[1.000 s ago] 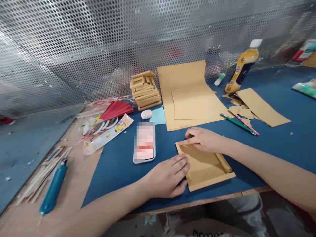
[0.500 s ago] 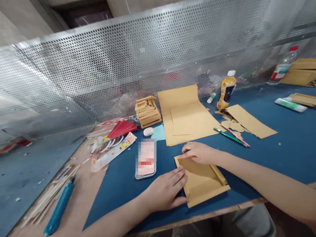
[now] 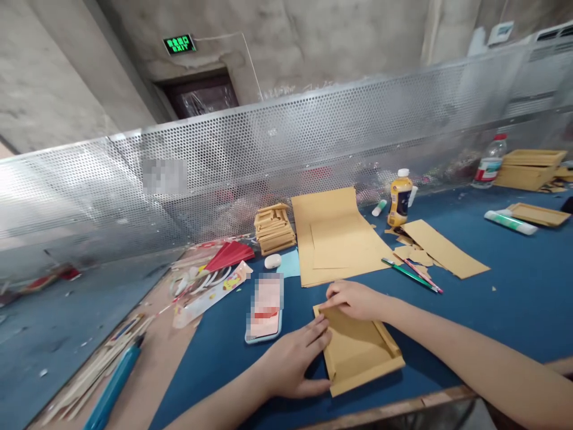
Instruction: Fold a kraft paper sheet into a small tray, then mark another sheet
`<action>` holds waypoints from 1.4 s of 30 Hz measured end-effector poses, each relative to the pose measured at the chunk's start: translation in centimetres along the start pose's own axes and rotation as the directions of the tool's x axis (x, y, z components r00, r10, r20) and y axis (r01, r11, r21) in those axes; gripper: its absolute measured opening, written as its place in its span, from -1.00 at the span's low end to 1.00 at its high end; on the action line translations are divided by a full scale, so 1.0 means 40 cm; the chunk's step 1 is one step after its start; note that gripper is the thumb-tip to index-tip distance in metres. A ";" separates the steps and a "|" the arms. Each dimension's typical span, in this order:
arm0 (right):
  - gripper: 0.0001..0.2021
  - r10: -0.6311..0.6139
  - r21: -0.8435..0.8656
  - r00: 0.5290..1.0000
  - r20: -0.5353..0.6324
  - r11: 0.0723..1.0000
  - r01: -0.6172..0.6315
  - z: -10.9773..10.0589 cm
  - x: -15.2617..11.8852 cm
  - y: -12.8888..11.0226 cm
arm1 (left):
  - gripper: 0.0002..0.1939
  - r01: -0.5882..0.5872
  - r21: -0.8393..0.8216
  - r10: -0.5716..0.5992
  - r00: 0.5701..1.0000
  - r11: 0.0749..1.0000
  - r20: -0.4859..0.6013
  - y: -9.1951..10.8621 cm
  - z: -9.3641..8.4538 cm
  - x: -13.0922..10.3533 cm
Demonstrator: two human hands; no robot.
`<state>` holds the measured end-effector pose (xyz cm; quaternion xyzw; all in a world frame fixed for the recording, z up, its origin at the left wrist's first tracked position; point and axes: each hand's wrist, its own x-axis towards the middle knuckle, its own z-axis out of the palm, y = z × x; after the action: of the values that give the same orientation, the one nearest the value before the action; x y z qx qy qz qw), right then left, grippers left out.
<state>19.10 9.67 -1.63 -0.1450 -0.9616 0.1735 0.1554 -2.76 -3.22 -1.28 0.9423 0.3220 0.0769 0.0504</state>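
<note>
A shallow tray of folded yellow-brown card [image 3: 358, 349] lies on the blue mat, its side walls folded up. My left hand [image 3: 293, 358] rests along the tray's left wall, fingers stretched out toward the far corner and thumb spread at the near corner. At the far edge my right hand [image 3: 353, 298] is closed, its bent fingers pressed on the fold by the far left corner. Part of the far wall is hidden under it. Beyond the tray are flat brown card sheets [image 3: 333, 251] and a stack of folded card pieces [image 3: 274, 229].
A phone [image 3: 264, 310], a white case [image 3: 272, 261] and red paper [image 3: 230, 255] lie left; a blue-handled tool [image 3: 114, 385] is nearer. Rightward are pens [image 3: 414, 276], a card strip [image 3: 447, 248], a yellow bottle [image 3: 400, 200] and a glue tube [image 3: 510, 222]. A perforated metal screen [image 3: 250, 149] stands behind.
The view has tilted upward, bringing an exit sign and more wall into sight. The near flap of the tray looks more raised. Both hands keep about the same places on the tray.
</note>
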 end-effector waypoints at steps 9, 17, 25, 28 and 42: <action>-0.63 0.011 -0.004 0.999 -0.047 1.000 -0.011 0.008 0.001 0.000 | -0.71 0.199 -0.290 -0.269 0.936 0.936 -0.226 0.017 -0.010 0.043; -0.60 0.191 0.250 0.973 -0.127 0.956 -0.154 0.004 0.003 -0.011 | -0.77 0.309 -0.374 -0.442 0.824 0.875 -0.353 -0.006 0.015 0.143; -0.71 0.304 0.374 0.938 -0.167 0.900 -0.225 0.013 0.009 0.003 | -0.64 0.261 -0.388 -0.418 0.813 0.884 -0.405 -0.006 0.032 0.189; -0.63 0.343 0.433 0.924 -0.172 0.869 -0.241 0.015 0.009 0.005 | -0.58 0.283 -0.403 -0.449 0.790 0.871 -0.417 -0.005 0.039 0.202; -0.64 0.432 0.508 0.901 -0.043 0.786 -0.353 -0.025 0.001 0.019 | -0.67 0.338 -0.427 -0.507 0.770 0.839 -0.387 0.010 0.051 0.258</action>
<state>19.57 10.66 -1.02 -0.3114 -0.8194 0.4268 0.2225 5.89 2.73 -2.09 0.7708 0.5129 0.3499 0.1425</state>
